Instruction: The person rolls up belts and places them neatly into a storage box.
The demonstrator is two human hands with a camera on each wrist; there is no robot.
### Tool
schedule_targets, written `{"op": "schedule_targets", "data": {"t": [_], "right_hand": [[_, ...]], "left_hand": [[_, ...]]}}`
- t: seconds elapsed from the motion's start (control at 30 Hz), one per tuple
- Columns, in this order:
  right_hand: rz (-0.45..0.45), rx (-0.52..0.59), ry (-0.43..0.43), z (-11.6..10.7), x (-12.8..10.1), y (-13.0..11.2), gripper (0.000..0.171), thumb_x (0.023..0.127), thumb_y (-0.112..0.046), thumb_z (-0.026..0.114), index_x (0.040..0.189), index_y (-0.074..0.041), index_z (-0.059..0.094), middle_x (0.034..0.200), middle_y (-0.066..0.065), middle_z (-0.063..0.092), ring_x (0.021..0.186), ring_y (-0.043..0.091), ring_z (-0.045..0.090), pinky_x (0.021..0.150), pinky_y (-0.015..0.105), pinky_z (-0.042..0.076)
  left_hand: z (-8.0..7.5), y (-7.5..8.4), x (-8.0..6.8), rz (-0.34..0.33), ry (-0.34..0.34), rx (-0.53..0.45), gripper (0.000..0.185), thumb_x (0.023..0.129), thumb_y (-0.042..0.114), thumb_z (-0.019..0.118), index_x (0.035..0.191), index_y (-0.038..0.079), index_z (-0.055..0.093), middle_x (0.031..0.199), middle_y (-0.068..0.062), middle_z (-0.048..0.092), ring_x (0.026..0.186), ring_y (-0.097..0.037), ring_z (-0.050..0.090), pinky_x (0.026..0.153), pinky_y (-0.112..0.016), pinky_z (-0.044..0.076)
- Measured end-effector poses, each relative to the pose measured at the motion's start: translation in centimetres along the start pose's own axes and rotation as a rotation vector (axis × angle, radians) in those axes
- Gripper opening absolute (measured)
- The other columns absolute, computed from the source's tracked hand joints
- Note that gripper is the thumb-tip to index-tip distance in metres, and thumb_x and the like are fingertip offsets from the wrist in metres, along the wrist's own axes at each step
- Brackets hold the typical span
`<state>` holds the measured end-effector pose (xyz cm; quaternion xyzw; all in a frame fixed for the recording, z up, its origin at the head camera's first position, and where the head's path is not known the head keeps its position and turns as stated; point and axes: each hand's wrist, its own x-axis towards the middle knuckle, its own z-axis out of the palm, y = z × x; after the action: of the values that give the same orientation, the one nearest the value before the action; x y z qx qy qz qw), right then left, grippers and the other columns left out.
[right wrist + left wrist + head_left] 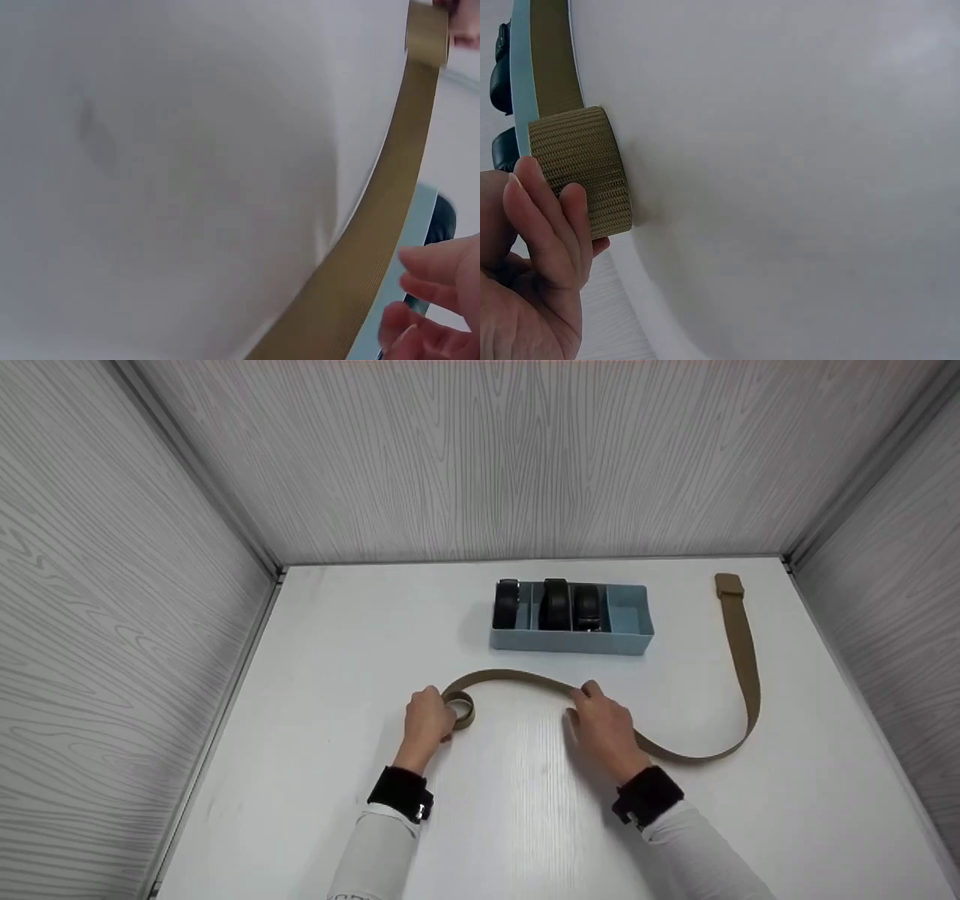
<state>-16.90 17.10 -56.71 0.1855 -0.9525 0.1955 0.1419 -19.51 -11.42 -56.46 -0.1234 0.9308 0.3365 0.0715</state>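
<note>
A khaki webbing belt lies in a long curve on the white table, its buckle at the far right. The other end is wound into a small coil, which my left hand holds by the edge between thumb and fingers. From the coil the strap arcs over to my right hand, then runs on behind it to the right. In the right wrist view the fingers are loosely bent beside the strap, with a gap between them; no grip on it shows.
Beyond the hands stands a blue divided box. Black rolled belts sit in several of its compartments, and the rightmost one holds nothing visible. Grey wood-grained panels enclose the table at the back and both sides.
</note>
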Motion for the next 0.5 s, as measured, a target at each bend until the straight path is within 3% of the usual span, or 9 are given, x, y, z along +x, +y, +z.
{"op": "schedule_targets", "data": {"t": [0.13, 0.27, 0.4, 0.5], "right_hand": [[-0.040, 0.192, -0.085, 1.5, 0.3, -3.2, 0.017, 0.092, -0.011, 0.068, 0.108, -0.005, 0.066, 0.096, 0.008, 0.061, 0.071, 0.023, 0.063, 0.060, 0.039, 0.051], [0.079, 0.394, -0.230, 3.2, 1.0, -5.7, 0.026, 0.098, -0.017, 0.061, 0.118, -0.001, 0.063, 0.097, 0.009, 0.062, 0.079, 0.019, 0.061, 0.071, 0.036, 0.050], [0.180, 0.506, -0.247, 4.2, 1.5, -6.5, 0.028, 0.098, -0.016, 0.060, 0.118, 0.004, 0.063, 0.091, 0.008, 0.061, 0.073, 0.015, 0.058, 0.069, 0.032, 0.049], [0.207, 0.545, -0.242, 4.6, 1.9, -6.4, 0.020, 0.095, -0.009, 0.061, 0.110, 0.003, 0.069, 0.084, 0.005, 0.062, 0.070, 0.013, 0.059, 0.064, 0.029, 0.049]], "left_hand": [[0.9, 0.9, -0.6, 0.002, -0.055, -0.036, 0.012, 0.084, -0.003, 0.052, 0.093, -0.007, 0.059, 0.053, -0.010, 0.059, 0.035, -0.014, 0.056, 0.037, -0.028, 0.046], [2.1, 1.9, -1.4, 0.029, -0.074, -0.058, 0.010, 0.082, -0.002, 0.053, 0.091, -0.005, 0.056, 0.054, -0.011, 0.058, 0.034, -0.014, 0.055, 0.035, -0.028, 0.045], [3.1, 2.6, -2.2, 0.065, -0.088, -0.068, 0.008, 0.079, -0.002, 0.053, 0.087, -0.003, 0.056, 0.049, -0.009, 0.057, 0.032, -0.014, 0.054, 0.033, -0.028, 0.043], [3.5, 3.0, -2.7, 0.096, -0.077, -0.006, 0.006, 0.078, 0.001, 0.055, 0.083, 0.000, 0.057, 0.052, -0.006, 0.058, 0.036, -0.015, 0.055, 0.036, -0.029, 0.044]]}}
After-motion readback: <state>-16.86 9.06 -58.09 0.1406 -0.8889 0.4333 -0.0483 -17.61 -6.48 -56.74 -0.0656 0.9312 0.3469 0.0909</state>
